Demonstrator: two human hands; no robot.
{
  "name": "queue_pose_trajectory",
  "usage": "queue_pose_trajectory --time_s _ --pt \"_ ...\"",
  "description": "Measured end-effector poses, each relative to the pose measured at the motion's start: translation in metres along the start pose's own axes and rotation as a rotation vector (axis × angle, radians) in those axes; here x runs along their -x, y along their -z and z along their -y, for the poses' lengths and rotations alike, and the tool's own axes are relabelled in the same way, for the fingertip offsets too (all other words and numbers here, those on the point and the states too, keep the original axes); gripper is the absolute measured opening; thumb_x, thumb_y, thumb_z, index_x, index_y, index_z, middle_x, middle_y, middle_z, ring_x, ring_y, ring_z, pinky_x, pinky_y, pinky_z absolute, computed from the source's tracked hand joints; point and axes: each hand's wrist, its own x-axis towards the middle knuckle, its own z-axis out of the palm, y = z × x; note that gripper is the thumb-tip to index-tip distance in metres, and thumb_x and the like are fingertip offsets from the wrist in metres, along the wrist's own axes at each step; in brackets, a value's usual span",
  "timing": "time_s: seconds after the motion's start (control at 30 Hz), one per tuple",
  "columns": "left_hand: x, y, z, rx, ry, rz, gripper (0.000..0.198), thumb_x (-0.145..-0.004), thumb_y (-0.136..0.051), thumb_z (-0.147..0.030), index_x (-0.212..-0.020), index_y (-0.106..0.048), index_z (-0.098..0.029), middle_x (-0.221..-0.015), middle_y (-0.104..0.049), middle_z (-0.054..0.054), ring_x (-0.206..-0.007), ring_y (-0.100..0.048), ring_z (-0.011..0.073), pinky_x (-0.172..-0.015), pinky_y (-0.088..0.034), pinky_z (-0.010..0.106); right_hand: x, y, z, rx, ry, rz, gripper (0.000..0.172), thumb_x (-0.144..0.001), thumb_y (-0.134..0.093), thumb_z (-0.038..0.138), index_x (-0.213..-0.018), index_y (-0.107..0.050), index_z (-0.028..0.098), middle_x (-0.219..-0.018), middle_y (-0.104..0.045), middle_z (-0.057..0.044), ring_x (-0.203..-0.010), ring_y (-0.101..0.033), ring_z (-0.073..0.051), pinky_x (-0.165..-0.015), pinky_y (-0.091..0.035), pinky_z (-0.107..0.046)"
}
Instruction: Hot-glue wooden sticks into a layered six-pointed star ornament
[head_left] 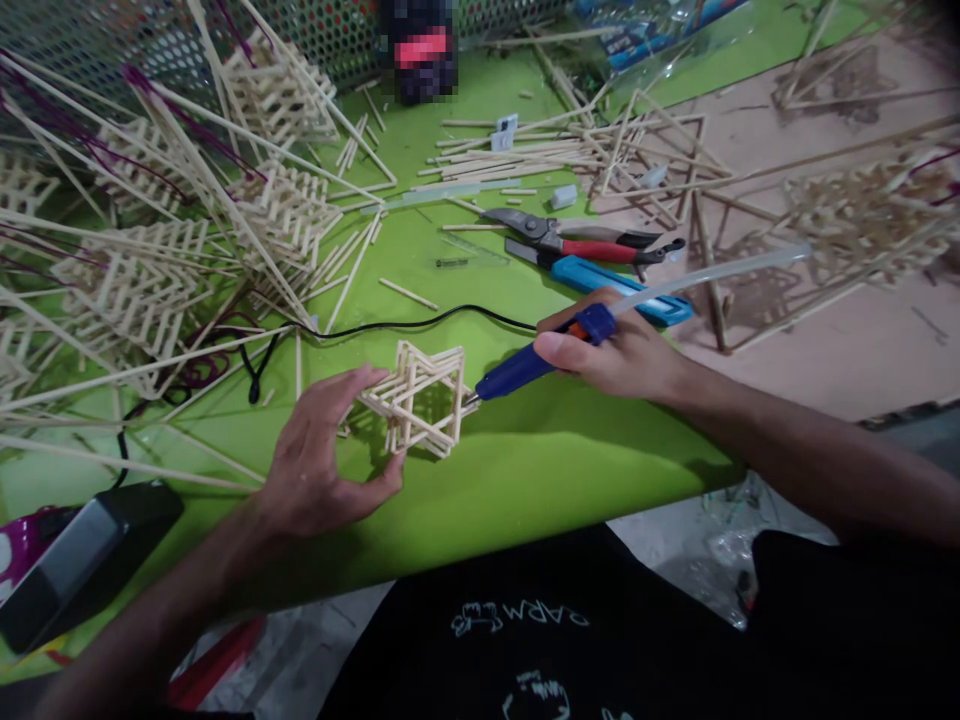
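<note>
My hands are apart, each gripping something. My left hand steadies a small stick star between thumb and fingers, holding it by its left side near the front edge of the green table. My right hand is wrapped around a blue glue gun, its metal nozzle at the star's right-hand point; I cannot tell whether the two actually touch. A translucent glue stick juts from the gun's back end, and a black cord snakes over the table toward my right hand.

Just beyond that hand lie a light-blue cutter and red-handled shears, with a clear ruler beside them. Behind these is a loose pile of thin sticks. Stacked stick frames crowd the table's left side, a dark box sits by my left forearm, and another stick frame stands on the right.
</note>
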Motion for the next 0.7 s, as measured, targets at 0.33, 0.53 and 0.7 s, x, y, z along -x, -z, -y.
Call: queue_pose_trajectory --time_s 0.33,0.53,0.7 --pt "-0.0008 0.0003 -0.0009 0.001 0.000 -0.001 0.100 -0.071 -0.080 -0.023 -0.157 -0.028 -0.017 -0.128 -0.067 0.016 -0.112 -0.067 0.0321 -0.094 -0.060 0.049 0.0027 -0.0011 -0.0049 0.027 -0.048 -0.002 0.064 -0.087 -0.058 0.072 -0.055 -0.049 0.018 -0.049 -0.035 0.004 -0.045 -0.031 -0.007 -0.042 -0.018 -0.027" --pt "-0.0001 -0.0006 -0.0002 -0.002 0.018 0.006 0.100 -0.071 -0.080 -0.023 -0.156 -0.029 -0.017 -0.128 -0.067 0.015 -0.112 -0.067 0.0311 -0.097 -0.059 0.048 0.0030 -0.0019 -0.0062 0.011 -0.063 -0.010 0.064 -0.086 -0.058 0.073 -0.055 -0.049 0.017 -0.050 -0.034 0.004 -0.045 -0.031 -0.007 -0.042 -0.018 -0.027" --pt "0.0015 -0.0010 0.0002 -0.010 0.018 0.000 0.100 -0.071 -0.080 -0.024 -0.156 -0.029 -0.017 -0.129 -0.067 0.014 -0.114 -0.067 0.0307 -0.098 -0.058 0.046 0.0026 -0.0025 -0.0061 -0.005 -0.049 -0.015 0.063 -0.087 -0.059 0.070 -0.054 -0.048 0.017 -0.049 -0.035 0.004 -0.045 -0.030 -0.007 -0.042 -0.018 -0.027"
